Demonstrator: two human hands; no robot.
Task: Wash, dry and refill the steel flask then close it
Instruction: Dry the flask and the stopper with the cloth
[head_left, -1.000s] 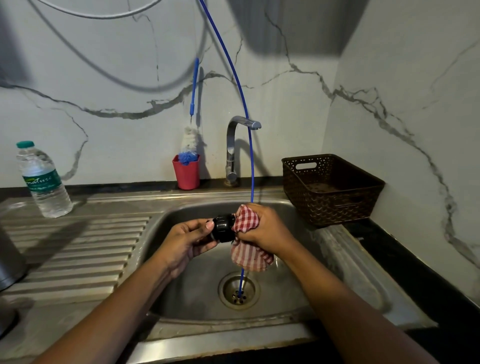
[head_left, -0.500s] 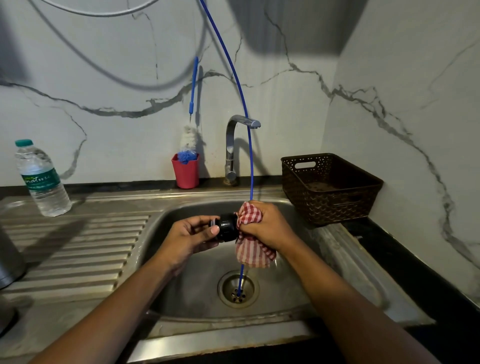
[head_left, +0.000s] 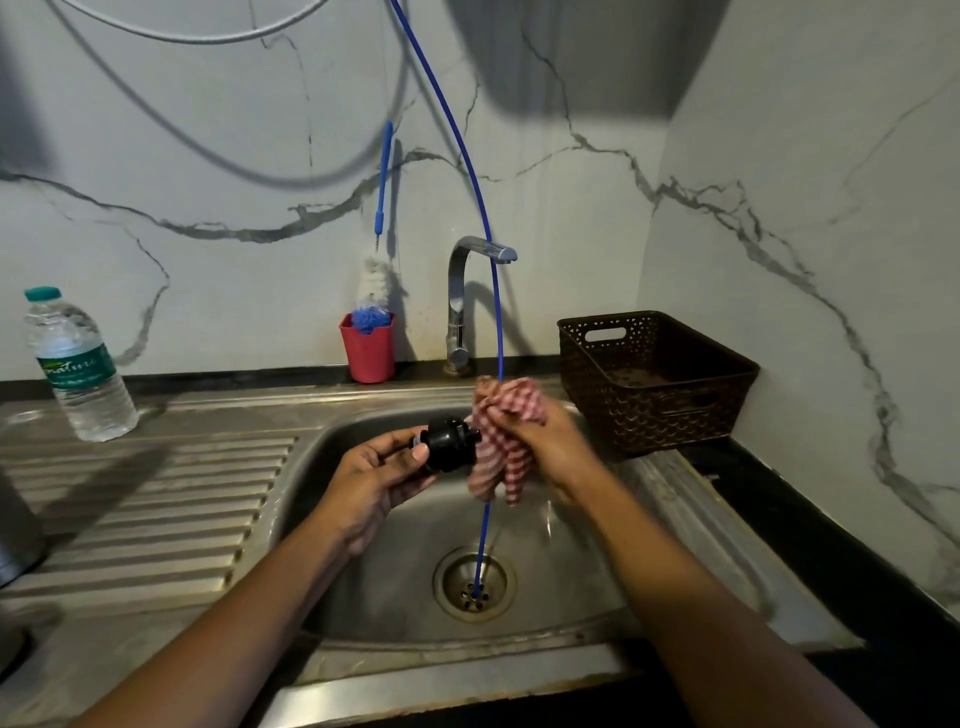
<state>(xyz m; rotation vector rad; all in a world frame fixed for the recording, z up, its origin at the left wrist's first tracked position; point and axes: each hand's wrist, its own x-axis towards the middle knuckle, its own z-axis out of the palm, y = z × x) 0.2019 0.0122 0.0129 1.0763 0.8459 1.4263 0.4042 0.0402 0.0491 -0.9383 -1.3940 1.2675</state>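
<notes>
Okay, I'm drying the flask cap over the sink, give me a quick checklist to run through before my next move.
1. Grip on cap: ok, left hand holds it over the sink.
2. Grip on cloth: ok, right hand bunches it against the cap.
3. Is cap dry: cannot tell.
4. Is tap off: ok, no stream shows.
5. Is water bottle ready: ok, upright, capped, left of the sink.
6. Is flask dry: cannot tell, only a steel edge shows far left.
</notes>
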